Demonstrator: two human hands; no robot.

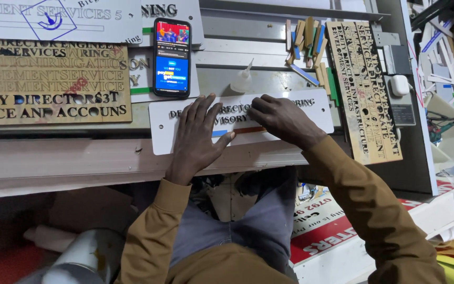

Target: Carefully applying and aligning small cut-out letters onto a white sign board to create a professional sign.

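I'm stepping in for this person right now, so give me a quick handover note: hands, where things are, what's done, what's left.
Left hand: flat on the white sign plate, pinning it to the bench.
Right hand: fingertips pressing on the plate's lettering, beside a thin strip lying across it.
Nearby: glue bottle just behind the plate, phone behind-left, cut-out letter sheets left and right.
Done: dark letters already sit along the plate's top row and part of a second row.
Left: apparently the rest of the second row; hands cover the middle.
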